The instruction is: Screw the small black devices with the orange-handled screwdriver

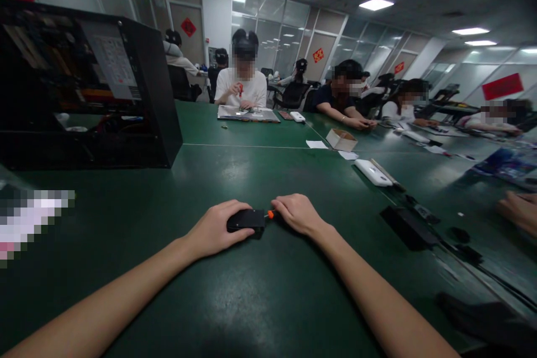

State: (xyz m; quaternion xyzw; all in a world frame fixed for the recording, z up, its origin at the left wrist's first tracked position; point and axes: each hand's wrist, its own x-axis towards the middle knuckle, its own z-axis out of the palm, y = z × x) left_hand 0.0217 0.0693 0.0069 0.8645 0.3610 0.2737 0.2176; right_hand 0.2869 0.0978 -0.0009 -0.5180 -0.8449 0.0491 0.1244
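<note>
On the green tabletop, my left hand (220, 226) is wrapped round a small black box-shaped part (251, 219), thumb along its near side and fingers over the top. What the part is, I cannot make out. My right hand (296, 212) is closed on a screwdriver (271, 214); only its orange front end and a short thin metal shaft show, and the rest is hidden in the fist. The shaft points left at the right end face of the black part. Whether its tip touches is too small to tell.
An open black computer case (153, 95) stands at the left. Right of my hands lie a white device (372, 172), a black adapter (409, 227) and cables. A small cardboard box (342, 140) sits farther back. Across the green table (235, 173), a person (243, 81) works on a flat panel (247, 113).
</note>
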